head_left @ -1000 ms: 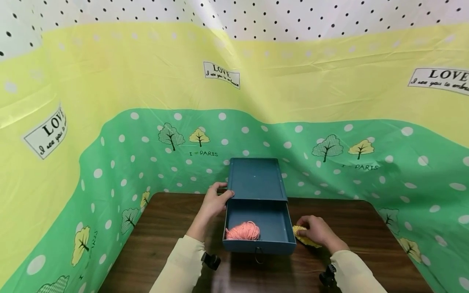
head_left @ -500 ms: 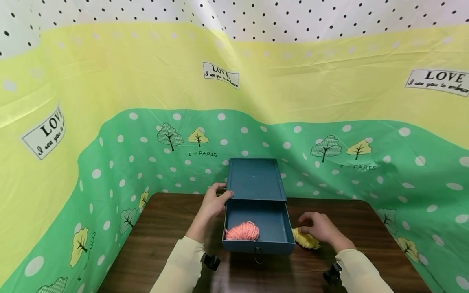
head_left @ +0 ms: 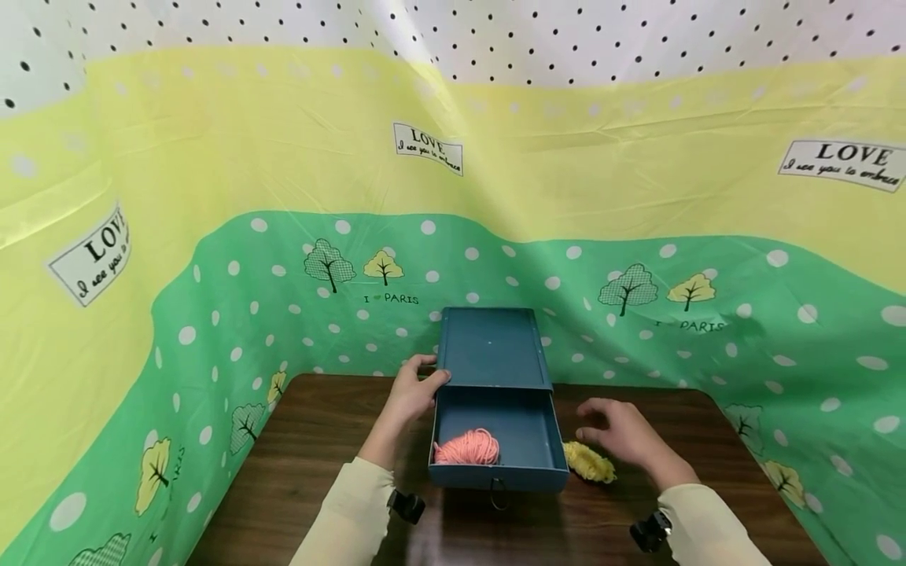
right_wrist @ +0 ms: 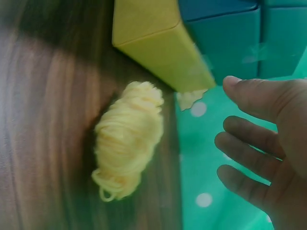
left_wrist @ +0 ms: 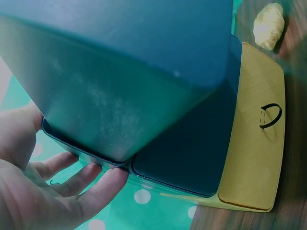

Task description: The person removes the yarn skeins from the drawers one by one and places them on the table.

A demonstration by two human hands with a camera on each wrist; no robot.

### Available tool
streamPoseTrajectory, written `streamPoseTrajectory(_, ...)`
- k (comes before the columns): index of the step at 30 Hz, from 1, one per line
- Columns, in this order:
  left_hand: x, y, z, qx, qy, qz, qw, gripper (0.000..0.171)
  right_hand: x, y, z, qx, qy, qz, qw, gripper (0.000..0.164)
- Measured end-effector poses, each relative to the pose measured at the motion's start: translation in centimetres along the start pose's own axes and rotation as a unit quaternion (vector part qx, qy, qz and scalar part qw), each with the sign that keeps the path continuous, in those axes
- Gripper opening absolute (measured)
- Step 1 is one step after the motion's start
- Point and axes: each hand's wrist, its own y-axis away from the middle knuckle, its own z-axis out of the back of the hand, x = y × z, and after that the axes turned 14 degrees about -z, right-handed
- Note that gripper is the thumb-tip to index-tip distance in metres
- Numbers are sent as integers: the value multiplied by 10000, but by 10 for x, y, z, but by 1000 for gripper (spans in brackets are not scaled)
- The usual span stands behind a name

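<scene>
A blue drawer box (head_left: 491, 346) stands on the table with its drawer (head_left: 531, 428) pulled out toward me. Inside the drawer, at its front left, lies a bundle of pink yarn (head_left: 469, 447). My left hand (head_left: 413, 391) touches the left side of the box near its front corner; in the left wrist view its extended fingertips (left_wrist: 117, 176) press at the box's edge. A yellow yarn bundle (head_left: 589, 462) rests on the table just right of the drawer. Close behind and right of it, my right hand (head_left: 623, 432) is held with relaxed fingers and nothing in them.
The dark wooden table (head_left: 297, 464) ends at a printed curtain (head_left: 679, 330) that runs behind and along both sides. A small loop pull (head_left: 499, 495) hangs from the drawer's front. The box stands close to the back curtain.
My right hand has let go of the yellow yarn and moved a little right, leaving it on the table by the drawer. The left hand stays at the box.
</scene>
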Motion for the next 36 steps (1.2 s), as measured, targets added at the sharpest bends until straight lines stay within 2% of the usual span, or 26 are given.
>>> streamPoseTrajectory(8,0,1,-1,-7,3,-47,10000,53,23,8,16,-180,192,268,9993,34)
streamPoseTrajectory(14,0,1,-1,-13,-2,-63,10000,52,36,14,28,-357,184,370,9985,34)
streamPoseTrajectory(18,0,1,-2,-23,131,-22,9999,51,44,17,35,-527,169,597,9967,35)
streamPoseTrajectory(29,0,2,-2,32,184,11,9998,51,73,25,48,-920,141,1063,9900,33)
streamPoseTrajectory(36,0,1,-1,26,304,13,9995,52,97,29,51,-1059,-34,1126,9880,30)
